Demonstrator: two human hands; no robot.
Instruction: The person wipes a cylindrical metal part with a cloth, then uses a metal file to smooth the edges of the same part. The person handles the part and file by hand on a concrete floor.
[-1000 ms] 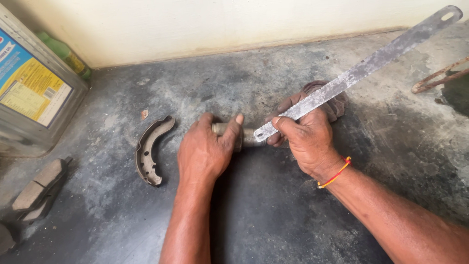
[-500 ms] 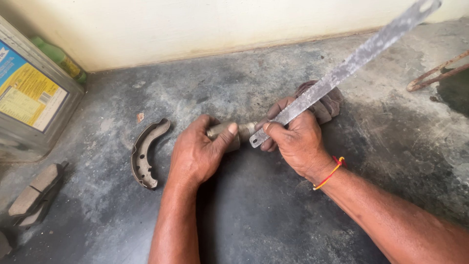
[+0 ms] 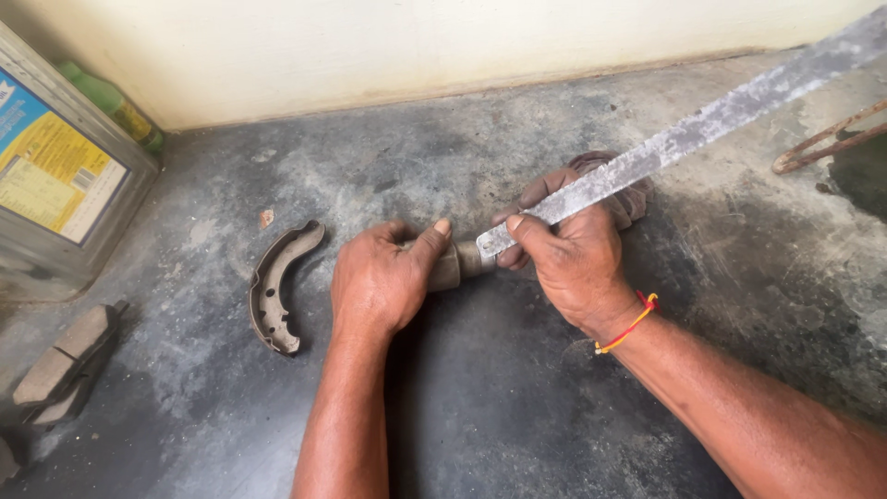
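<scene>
My left hand (image 3: 379, 282) is wrapped around a short metal cylinder (image 3: 459, 261) lying on the dark concrete floor (image 3: 517, 407). My right hand (image 3: 573, 254) grips a long flat metal strip (image 3: 684, 139) near its lower end. The strip's tip rests against the cylinder's exposed right end, and the rest slants up to the top right, out of view. A brownish rag (image 3: 628, 189) lies on the floor just behind my right hand. A red and yellow thread circles my right wrist.
A curved brake shoe (image 3: 277, 286) lies left of my left hand. Flat brake pads (image 3: 65, 365) are stacked at the far left. A rectangular metal oil tin (image 3: 55, 176) and a green bottle (image 3: 111, 102) stand by the wall. Rusty bent rod (image 3: 827, 139) at right.
My right hand has swung the strip to a flatter slant, so its far end now leaves the frame at the right. The tip stays at the cylinder. My left hand has kept its hold.
</scene>
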